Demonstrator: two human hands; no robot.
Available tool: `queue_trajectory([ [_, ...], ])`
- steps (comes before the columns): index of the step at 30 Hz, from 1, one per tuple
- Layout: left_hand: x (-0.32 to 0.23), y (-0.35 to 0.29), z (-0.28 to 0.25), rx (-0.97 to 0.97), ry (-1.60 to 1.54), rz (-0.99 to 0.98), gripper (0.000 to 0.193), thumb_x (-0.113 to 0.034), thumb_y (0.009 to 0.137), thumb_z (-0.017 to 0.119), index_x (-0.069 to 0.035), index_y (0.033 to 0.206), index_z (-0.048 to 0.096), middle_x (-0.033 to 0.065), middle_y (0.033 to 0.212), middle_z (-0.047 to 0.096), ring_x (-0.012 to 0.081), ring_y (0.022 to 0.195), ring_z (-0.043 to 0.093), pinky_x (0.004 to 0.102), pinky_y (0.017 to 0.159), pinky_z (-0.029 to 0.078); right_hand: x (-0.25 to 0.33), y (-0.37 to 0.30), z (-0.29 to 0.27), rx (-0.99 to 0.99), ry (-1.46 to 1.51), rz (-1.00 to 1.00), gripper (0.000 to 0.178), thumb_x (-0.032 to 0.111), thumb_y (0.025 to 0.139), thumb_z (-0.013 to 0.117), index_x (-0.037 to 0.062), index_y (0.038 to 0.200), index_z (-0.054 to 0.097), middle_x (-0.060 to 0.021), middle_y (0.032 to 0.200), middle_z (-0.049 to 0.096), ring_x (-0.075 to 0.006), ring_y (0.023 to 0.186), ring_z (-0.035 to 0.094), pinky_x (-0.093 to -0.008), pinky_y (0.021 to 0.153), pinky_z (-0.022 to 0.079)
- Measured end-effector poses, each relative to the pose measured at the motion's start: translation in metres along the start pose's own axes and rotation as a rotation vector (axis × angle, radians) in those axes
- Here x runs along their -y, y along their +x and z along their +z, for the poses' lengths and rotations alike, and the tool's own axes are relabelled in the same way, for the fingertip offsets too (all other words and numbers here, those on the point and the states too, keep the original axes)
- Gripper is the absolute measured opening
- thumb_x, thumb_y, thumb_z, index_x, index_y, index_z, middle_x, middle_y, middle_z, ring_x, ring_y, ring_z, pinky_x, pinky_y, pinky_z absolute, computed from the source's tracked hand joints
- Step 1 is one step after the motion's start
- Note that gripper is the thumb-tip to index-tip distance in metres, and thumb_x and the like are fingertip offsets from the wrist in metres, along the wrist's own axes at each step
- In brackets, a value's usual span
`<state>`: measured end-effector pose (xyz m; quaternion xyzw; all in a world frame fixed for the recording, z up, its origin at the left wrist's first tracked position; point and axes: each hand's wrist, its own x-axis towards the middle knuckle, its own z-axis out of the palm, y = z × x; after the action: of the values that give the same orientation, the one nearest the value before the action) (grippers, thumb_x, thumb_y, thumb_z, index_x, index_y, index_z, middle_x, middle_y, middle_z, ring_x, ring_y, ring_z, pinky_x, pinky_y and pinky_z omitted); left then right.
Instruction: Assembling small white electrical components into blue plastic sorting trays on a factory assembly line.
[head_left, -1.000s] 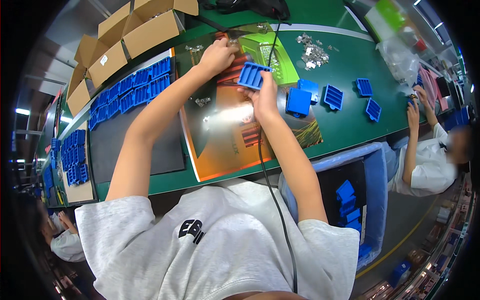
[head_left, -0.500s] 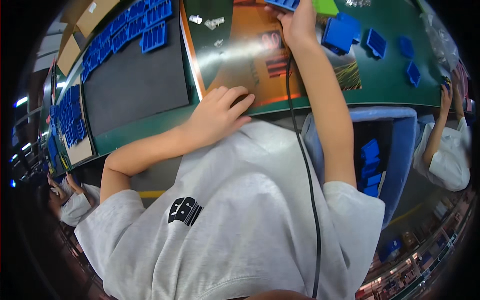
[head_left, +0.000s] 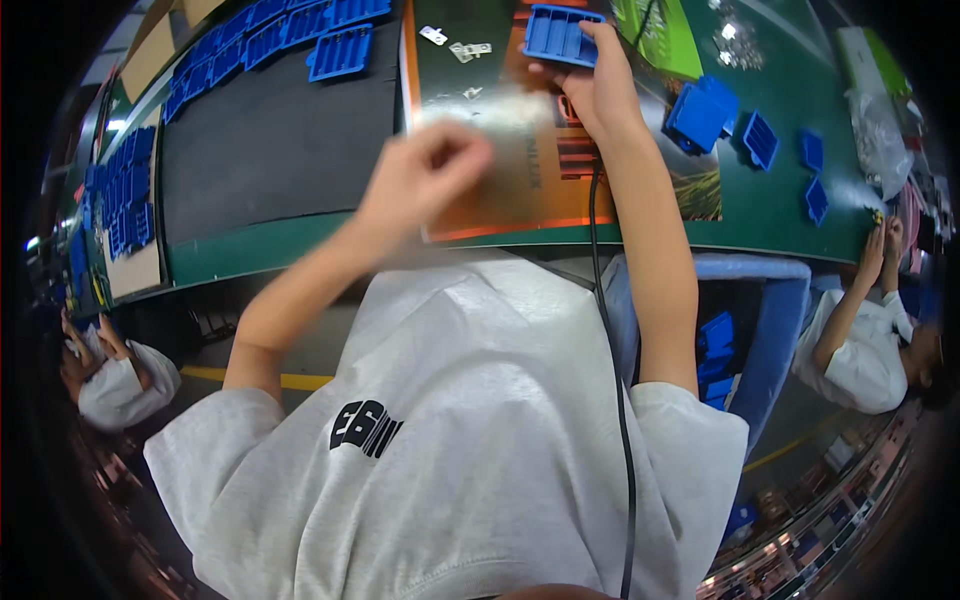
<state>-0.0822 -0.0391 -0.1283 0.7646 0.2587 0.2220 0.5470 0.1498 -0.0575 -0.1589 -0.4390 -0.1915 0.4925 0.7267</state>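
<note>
My right hand [head_left: 607, 98] is closed on a blue plastic battery case [head_left: 562, 38] with parallel slots, holding it by its right side and underneath above the orange-and-dark printed sheet [head_left: 510, 205]. My left hand [head_left: 425, 175] is raised over the left part of that sheet. Motion blurs it; its fingers look curled together in a pinch, and whatever may be between them cannot be made out. Small metal contact plates [head_left: 470, 50] lie on the sheet beyond my left hand. A black cable [head_left: 612, 330] hangs down past my right wrist.
Rows of blue cases [head_left: 340, 52] line a black mat [head_left: 280, 160] at left. Right of my hand are a green sheet [head_left: 665, 45], a blue block [head_left: 702, 112], loose blue cases [head_left: 760, 140] and a metal-parts pile [head_left: 735, 45]. Below is a blue-rimmed bin [head_left: 775, 330]. Other people work at both sides.
My left hand has lifted from the sheet's near edge and moved forward, its fingers curling. The view has shifted, so the battery case in my right hand now shows more fully.
</note>
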Motion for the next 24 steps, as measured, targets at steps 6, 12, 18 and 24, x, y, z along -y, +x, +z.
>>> queue_trajectory([
  [6, 0.019, 0.087, -0.034, -0.1, -0.206, 0.047, 0.019, -0.015, 0.091, 0.061, 0.0, 0.101, 0.058, 0.0043, 0.083, 0.065, 0.0065, 0.065, 0.056, 0.0195, 0.057, 0.045, 0.0, -0.011, 0.015, 0.116, -0.054, 0.187, 0.041, 0.029, 0.094, 0.044, -0.0061, 0.116, 0.047, -0.0207, 0.101, 0.062, -0.0328, 0.089, 0.066, -0.0376, 0.069, 0.058],
  [12, 0.043, 0.092, -0.037, -0.091, -0.276, -0.025, 0.019, -0.016, 0.093, 0.059, -0.002, 0.106, 0.056, 0.0048, 0.086, 0.064, 0.007, 0.067, 0.057, 0.0195, 0.06, 0.047, -0.002, -0.014, 0.027, 0.127, -0.041, 0.241, 0.041, 0.029, 0.094, 0.043, -0.0048, 0.115, 0.05, -0.0189, 0.103, 0.063, -0.0318, 0.087, 0.066, -0.0382, 0.069, 0.057],
  [18, 0.04, 0.086, -0.035, 0.021, -0.646, -0.125, 0.019, -0.017, 0.094, 0.059, -0.005, 0.108, 0.055, 0.0038, 0.091, 0.063, 0.0069, 0.073, 0.056, 0.0196, 0.066, 0.047, 0.009, -0.016, 0.028, 0.22, 0.16, 0.22, 0.053, 0.036, 0.094, 0.043, -0.0048, 0.126, 0.046, -0.0225, 0.12, 0.057, -0.0327, 0.106, 0.059, -0.0391, 0.084, 0.053],
  [24, 0.035, 0.081, -0.027, 0.017, -0.675, -0.152, 0.019, -0.016, 0.092, 0.061, -0.004, 0.107, 0.057, 0.0035, 0.094, 0.062, 0.0077, 0.076, 0.056, 0.0204, 0.07, 0.047, -0.001, -0.015, 0.032, 0.18, 0.301, 0.281, 0.054, 0.038, 0.094, 0.041, -0.007, 0.124, 0.045, -0.0234, 0.118, 0.056, -0.0328, 0.104, 0.06, -0.0417, 0.087, 0.053],
])
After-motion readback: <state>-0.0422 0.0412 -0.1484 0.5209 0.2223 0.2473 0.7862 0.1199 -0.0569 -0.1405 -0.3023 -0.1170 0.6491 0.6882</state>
